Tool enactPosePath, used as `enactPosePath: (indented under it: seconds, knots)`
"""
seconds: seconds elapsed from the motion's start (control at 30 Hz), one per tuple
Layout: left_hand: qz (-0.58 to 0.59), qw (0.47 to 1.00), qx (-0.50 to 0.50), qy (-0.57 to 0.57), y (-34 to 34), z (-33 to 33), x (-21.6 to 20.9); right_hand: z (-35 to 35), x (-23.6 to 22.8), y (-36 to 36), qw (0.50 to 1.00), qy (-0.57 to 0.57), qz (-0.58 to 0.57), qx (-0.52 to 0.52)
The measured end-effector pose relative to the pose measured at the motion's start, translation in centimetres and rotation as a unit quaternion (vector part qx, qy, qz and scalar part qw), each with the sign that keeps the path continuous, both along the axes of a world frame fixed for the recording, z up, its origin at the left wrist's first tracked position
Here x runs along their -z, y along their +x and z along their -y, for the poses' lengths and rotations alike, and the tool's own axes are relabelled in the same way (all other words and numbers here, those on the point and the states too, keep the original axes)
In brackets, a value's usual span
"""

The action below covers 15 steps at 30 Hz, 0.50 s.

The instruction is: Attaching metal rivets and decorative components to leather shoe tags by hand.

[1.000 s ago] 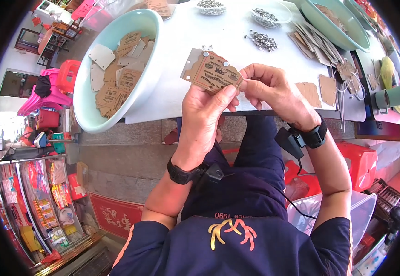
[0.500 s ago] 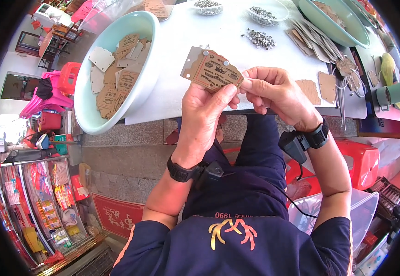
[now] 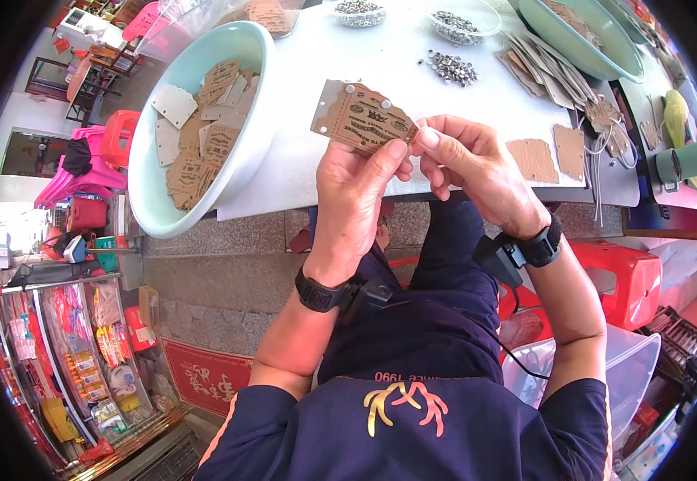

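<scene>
My left hand holds a printed brown cardboard tag over the near edge of the table, its thumb on the tag's lower right part. A grey piece shows at the tag's left end, and small round metal snaps sit along its upper edge. At the tag's right corner my right hand is closed, thumb against forefinger; whatever sits between those fingertips is too small to make out. A loose pile of metal snaps lies on the table beyond my hands.
To my left stands a pale green basin with many brown and white tags. Clear tubs of snaps are at the back. On the right lie stacked cardboard pieces, single tags, white cords and another green basin.
Both hands and the tag have shifted slightly left. My right hand's fingers have changed their bend a little at the tag's corner.
</scene>
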<state>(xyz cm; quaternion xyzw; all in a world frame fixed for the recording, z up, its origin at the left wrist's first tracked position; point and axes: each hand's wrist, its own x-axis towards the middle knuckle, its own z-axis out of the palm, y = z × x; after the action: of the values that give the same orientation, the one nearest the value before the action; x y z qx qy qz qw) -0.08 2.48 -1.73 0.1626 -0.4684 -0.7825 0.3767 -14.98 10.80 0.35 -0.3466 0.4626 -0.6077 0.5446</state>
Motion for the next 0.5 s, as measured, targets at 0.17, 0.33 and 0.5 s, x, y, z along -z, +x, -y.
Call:
enactPosePath:
  seconds: [0.17, 0.33, 0.5]
  knots:
    - [0.025, 0.999, -0.021, -0.035, -0.05, 0.04, 0.17, 0.37, 0.46, -0.19, 1.000, 0.016, 0.001, -0.012]
    - [0.001, 1.000, 0.010, -0.003, -0.21, 0.27, 0.05, 0.06, 0.20, 0.23, 0.999, 0.001, 0.039, 0.001]
    - [-0.025, 0.997, 0.054, 0.045, 0.00, 0.48, 0.16, -0.02, 0.67, -0.49, 0.999, -0.011, 0.038, -0.025]
